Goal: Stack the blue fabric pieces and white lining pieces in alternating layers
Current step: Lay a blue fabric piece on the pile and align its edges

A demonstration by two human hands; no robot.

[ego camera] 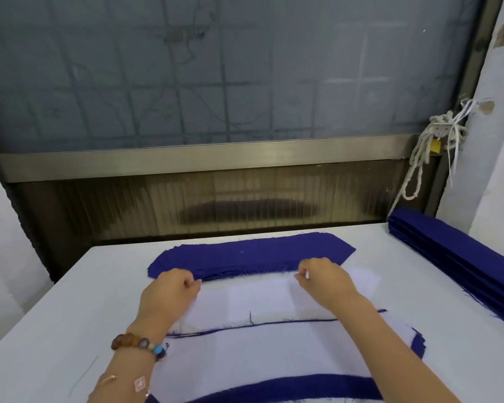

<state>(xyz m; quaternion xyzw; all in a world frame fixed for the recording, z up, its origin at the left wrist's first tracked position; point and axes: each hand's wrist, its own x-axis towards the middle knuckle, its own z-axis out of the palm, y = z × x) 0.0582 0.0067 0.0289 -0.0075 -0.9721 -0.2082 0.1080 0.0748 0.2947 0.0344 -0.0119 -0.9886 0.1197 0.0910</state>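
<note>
**Inspector:** Item under handling?

**Assessor:** One white lining [262, 301], spread on the layered pile [274, 386] at the near middle of the tabletop [70, 301]. Its far edge lies just short of the blue stack [250, 254].

**Inspector:** Hands?

**Assessor:** The left hand [169, 289] pinches the lining's far left corner. The right hand [323, 280] pinches its far edge, toward the right. Fingers are curled on both.

**Inspector:** Handling character?

**Assessor:** Judged light, thin and limp; faint creases show. It would likely sag or fold if held at one point, so two well-separated holds along one edge suit it. Frayed threads on the blue stack may catch.

**Inspector:** Surroundings?

**Assessor:** A folded pile [448, 263] of blue cloth lies along the tabletop's right edge. A bracelet [137, 343] is on the left wrist.
</note>
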